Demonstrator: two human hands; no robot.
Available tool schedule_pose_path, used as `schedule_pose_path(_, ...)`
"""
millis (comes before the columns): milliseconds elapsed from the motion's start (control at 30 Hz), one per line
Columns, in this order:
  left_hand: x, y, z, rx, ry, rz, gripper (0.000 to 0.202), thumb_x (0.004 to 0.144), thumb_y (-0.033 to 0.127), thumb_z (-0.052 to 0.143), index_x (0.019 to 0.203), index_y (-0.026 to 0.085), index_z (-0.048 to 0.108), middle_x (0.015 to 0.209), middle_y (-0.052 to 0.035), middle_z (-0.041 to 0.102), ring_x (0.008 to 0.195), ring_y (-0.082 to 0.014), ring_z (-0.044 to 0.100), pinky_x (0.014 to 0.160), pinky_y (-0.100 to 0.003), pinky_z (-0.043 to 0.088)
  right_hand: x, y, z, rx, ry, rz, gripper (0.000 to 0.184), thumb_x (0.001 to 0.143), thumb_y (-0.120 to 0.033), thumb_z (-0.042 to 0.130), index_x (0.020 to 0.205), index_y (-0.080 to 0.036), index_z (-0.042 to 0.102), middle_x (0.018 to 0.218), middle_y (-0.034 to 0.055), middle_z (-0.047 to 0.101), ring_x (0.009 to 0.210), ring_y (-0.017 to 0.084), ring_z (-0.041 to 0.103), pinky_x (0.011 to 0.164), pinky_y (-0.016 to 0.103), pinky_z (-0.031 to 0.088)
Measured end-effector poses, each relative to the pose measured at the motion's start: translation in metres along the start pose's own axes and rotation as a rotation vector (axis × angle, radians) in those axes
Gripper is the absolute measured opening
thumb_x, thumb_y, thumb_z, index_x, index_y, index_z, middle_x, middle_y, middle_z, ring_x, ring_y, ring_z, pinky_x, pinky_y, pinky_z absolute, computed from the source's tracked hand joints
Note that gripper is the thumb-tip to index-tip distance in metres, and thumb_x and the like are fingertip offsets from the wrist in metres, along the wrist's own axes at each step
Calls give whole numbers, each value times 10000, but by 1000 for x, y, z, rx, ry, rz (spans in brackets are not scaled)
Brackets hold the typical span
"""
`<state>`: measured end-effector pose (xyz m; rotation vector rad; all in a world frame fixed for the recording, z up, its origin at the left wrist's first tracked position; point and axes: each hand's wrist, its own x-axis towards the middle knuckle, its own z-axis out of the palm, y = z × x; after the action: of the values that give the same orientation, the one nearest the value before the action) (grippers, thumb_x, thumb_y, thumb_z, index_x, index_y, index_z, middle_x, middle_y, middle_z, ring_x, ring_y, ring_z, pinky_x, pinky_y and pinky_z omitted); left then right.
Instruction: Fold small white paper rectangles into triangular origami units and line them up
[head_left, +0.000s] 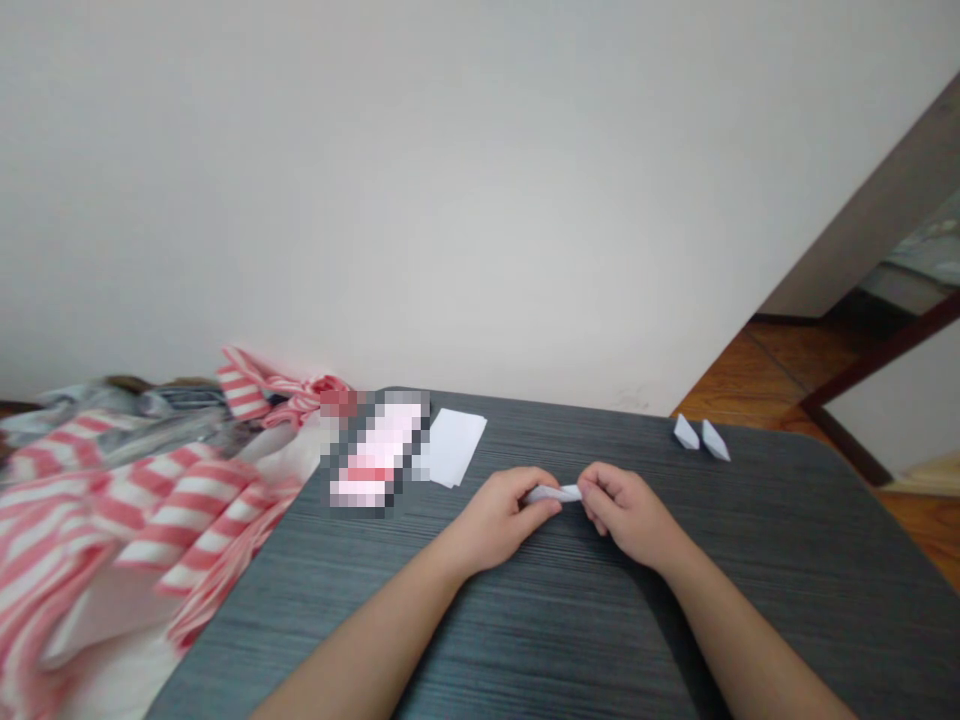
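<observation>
Dark desk [780, 580], wood-grain look; far edge runs along the pale wall [487, 200], far right corner rounded, with brown floor [750, 365] showing past it. Left edge slants down toward the bottom of the view, right beside a heap of red-and-white striped cloth [172, 500]. Near edge falls out of view. Most room is to the right of the hands and in front of them, where the top spreads wide; there's also a strip between the hands and the far edge. Tighter on the left: paper sheets [457, 445] lie flat and slightly misaligned near the far edge, and just beside them sits a phone-like thing [379, 455], pixelated, details unreadable. Two small folded papers [715, 441] stand out near the far right edge, close together, pointed ends, well apart from the hands. Held paper [561, 494] is over the middle of the desk, between both hands: white, narrow, folded into a slim strip, lying roughly sideways, creases visible in the middle, ends covered. Left hand [499, 520] has its fingers closed around the left end, thumb on the near side. Right hand [630, 512] pinches the right end, fingers curled in. Can't tell whether the paper touches the desk.
</observation>
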<state>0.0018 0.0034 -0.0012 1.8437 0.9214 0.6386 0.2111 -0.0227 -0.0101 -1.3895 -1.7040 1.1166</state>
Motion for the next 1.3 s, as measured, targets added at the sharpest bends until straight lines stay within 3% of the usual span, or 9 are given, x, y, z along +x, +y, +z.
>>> schedule_pose_path(133, 1, 0, 0, 14, 35, -33, 171, 900, 282, 538, 902, 172, 669, 709, 13, 600, 632, -117, 510, 560, -201, 362, 1, 3, 2, 25, 24, -25, 223, 948, -262, 482, 749, -190, 553, 517, -61, 497, 442, 93, 468, 466, 202, 367)
schedule_pose_path(267, 1, -1, 0, 4, 76, -83, 173, 904, 273, 509, 873, 174, 647, 621, 34, 550, 561, -109, 477, 515, -196, 334, 1, 6, 3, 84, 116, -105, 133, 932, -263, 524, 901, -189, 631, 555, -49, 542, 444, 103, 518, 458, 210, 413)
schedule_pose_path(367, 1, -2, 0, -38, 88, -95, 181, 910, 284, 494, 868, 172, 630, 586, 42, 528, 523, -105, 465, 498, -195, 329, 0, 4, 2, 28, 108, -212, 160, 910, -260, 567, 920, -189, 711, 815, 40, 694, 461, 97, 568, 455, 224, 461)
schedule_pose_path(467, 1, -4, 2, -86, 92, -95, 184, 912, 299, 495, 865, 171, 618, 561, 52, 509, 490, -98, 448, 486, -194, 325, 1, 3, 0, -69, 86, -305, 199, 915, -271, 574, 950, -213, 761, 1050, 87, 717, 506, 107, 601, 477, 244, 502)
schedule_pose_path(633, 1, -5, 3, -125, 94, -99, 200, 913, 322, 504, 863, 169, 623, 534, 61, 491, 466, -94, 440, 477, -193, 325, 2, 8, -1, -146, 94, -347, 238, 924, -274, 566, 1040, -247, 772, 1055, 86, 733, 645, 167, 669, 525, 269, 537)
schedule_pose_path(800, 1, -4, 3, -103, 99, -93, 234, 925, 345, 502, 862, 165, 638, 548, 51, 510, 490, -98, 455, 494, -197, 333, 2, 7, -1, -162, 84, -358, 234, 924, -260, 565, 1045, -240, 764, 1031, 85, 725, 680, 167, 669, 563, 270, 538)
schedule_pose_path(1167, 1, -5, 2, -34, 85, -63, 229, 905, 341, 545, 843, 163, 674, 645, 11, 593, 574, -119, 513, 556, -213, 396, 5, 1, 0, -179, 64, -317, 90, 886, -235, 602, 863, -202, 683, 862, 52, 661, 698, 156, 594, 621, 259, 472)
schedule_pose_path(1300, 1, -5, 2, -24, 69, -54, 209, 892, 326, 561, 842, 164, 683, 688, -2, 622, 610, -128, 534, 570, -214, 412, 4, -4, 0, -187, 62, -322, 137, 906, -234, 582, 801, -200, 661, 823, 43, 642, 722, 162, 589, 653, 266, 462)
